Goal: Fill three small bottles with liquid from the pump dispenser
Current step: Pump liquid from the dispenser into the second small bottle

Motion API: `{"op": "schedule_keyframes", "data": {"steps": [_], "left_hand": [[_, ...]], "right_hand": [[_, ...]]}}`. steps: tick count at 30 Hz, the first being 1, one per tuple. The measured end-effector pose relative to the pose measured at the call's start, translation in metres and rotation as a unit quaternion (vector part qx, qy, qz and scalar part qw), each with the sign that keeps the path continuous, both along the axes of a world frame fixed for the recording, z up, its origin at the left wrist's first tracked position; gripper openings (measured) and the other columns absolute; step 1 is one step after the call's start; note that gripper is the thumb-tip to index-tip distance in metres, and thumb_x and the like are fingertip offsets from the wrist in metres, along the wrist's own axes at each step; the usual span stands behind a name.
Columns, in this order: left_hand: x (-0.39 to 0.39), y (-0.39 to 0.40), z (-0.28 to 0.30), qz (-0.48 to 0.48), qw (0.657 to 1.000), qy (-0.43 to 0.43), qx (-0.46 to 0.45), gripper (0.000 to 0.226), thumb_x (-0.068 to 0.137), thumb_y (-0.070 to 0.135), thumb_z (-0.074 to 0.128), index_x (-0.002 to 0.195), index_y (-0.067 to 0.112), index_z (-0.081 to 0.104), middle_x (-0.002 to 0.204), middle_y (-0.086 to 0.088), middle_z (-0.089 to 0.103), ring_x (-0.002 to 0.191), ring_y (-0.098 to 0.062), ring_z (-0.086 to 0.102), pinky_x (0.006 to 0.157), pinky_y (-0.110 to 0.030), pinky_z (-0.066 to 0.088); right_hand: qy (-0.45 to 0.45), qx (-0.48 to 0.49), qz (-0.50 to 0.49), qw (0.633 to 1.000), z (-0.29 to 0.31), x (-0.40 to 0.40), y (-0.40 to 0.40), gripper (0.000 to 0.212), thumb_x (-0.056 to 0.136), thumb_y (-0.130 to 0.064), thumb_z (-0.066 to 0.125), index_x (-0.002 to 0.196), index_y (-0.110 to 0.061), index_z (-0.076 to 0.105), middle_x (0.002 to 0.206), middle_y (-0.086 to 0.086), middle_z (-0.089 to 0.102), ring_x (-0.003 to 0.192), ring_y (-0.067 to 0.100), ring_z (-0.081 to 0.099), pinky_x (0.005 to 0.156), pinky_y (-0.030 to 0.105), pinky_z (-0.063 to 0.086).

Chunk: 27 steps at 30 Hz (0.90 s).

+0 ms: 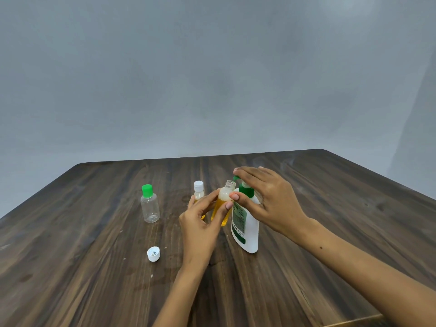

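Holding an uncapped small bottle (223, 204) of yellow liquid, the left hand (200, 223) has thumb and fingers curled round its body, tilted, mouth just under the green nozzle of the pump dispenser (245, 223). Foam sits above the liquid near the neck. Right hand (266, 197) lies over the dispenser's pump head, fingers straight and flat on top, thumb against the green collar. Dispenser: white body, green label, standing on the dark wooden table (94, 267). Just left of the dispenser, behind the held bottle, a white-capped small bottle (199, 191) with yellow contents, partly hidden by the fingers. Further left, a clear empty bottle with green cap (149, 204), upright. Nearer the camera and left of the dispenser, a loose white cap (153, 254), open side up.
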<state>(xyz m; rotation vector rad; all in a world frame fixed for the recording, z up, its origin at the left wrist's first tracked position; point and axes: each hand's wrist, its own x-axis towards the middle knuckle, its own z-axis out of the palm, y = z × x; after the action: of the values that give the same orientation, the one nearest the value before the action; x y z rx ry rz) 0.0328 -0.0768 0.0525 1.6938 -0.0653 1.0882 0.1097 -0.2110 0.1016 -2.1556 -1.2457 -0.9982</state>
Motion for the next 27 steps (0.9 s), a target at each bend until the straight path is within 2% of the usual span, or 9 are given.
{"op": "schedule_keyframes", "data": {"steps": [3,6,11,13,18,24,27], "left_hand": [[0.0006,-0.0005,-0.0011,-0.002,1.000,0.003,-0.001,0.026,0.076,0.031,0.068,0.099,0.043,0.064,0.092,0.030,0.066,0.103,-0.021,0.065,0.080,0.009,0.031],[0.0012,-0.0015,-0.0013,-0.004,1.000,0.009,-0.007,0.027,0.075,0.031,0.068,0.101,0.036,0.065,0.094,0.023,0.065,0.103,-0.020,0.064,0.078,0.010,0.031],[0.0009,-0.0018,-0.0014,-0.007,1.000,0.009,-0.009,0.028,0.075,0.030,0.068,0.103,0.031,0.066,0.094,0.023,0.065,0.105,-0.022,0.064,0.079,0.010,0.031],[0.0010,-0.0009,-0.0022,-0.008,1.000,0.006,-0.010,0.027,0.076,0.030,0.069,0.102,0.032,0.067,0.094,0.024,0.066,0.105,-0.024,0.064,0.080,0.010,0.031],[0.0007,-0.0006,-0.0021,-0.006,1.000,0.005,-0.004,0.026,0.075,0.033,0.067,0.098,0.044,0.063,0.083,0.045,0.062,0.104,-0.019,0.063,0.079,0.009,0.031],[0.0028,0.0016,-0.0057,-0.006,1.000,-0.003,-0.008,0.027,0.075,0.032,0.069,0.100,0.042,0.064,0.085,0.043,0.063,0.105,-0.020,0.064,0.080,0.009,0.031],[0.0036,0.0015,-0.0065,-0.007,1.000,-0.002,-0.007,0.027,0.076,0.031,0.069,0.100,0.042,0.064,0.085,0.044,0.063,0.104,-0.014,0.062,0.080,0.008,0.032]], "right_hand": [[-0.002,-0.009,-0.001,1.000,0.0026,0.0013,0.0000,0.065,0.092,-0.062,0.032,0.117,-0.012,0.065,0.118,0.000,0.066,0.108,0.013,0.060,0.101,0.028,0.036],[-0.003,0.001,-0.002,1.000,0.0009,0.0007,0.0010,0.064,0.092,-0.062,0.033,0.113,-0.012,0.067,0.112,0.001,0.068,0.102,0.014,0.063,0.099,0.029,0.038],[0.006,-0.002,0.000,1.000,0.0006,0.0021,0.0002,0.064,0.092,-0.062,0.032,0.115,-0.012,0.066,0.115,0.000,0.067,0.104,0.014,0.062,0.099,0.029,0.038],[0.008,-0.014,0.000,1.000,0.0028,0.0034,-0.0002,0.065,0.092,-0.062,0.031,0.118,-0.013,0.065,0.118,-0.001,0.066,0.108,0.013,0.060,0.101,0.028,0.036],[0.006,0.010,0.005,1.000,-0.0027,0.0008,0.0002,0.064,0.091,-0.062,0.032,0.113,-0.013,0.067,0.114,-0.001,0.067,0.103,0.014,0.062,0.097,0.026,0.038],[0.010,-0.010,-0.001,1.000,0.0026,0.0043,0.0000,0.066,0.092,-0.063,0.030,0.118,-0.014,0.065,0.119,-0.001,0.066,0.108,0.013,0.061,0.102,0.029,0.035],[0.008,-0.001,0.000,1.000,-0.0009,0.0041,-0.0001,0.064,0.092,-0.062,0.031,0.115,-0.013,0.066,0.115,-0.001,0.067,0.105,0.013,0.062,0.101,0.029,0.037]]}}
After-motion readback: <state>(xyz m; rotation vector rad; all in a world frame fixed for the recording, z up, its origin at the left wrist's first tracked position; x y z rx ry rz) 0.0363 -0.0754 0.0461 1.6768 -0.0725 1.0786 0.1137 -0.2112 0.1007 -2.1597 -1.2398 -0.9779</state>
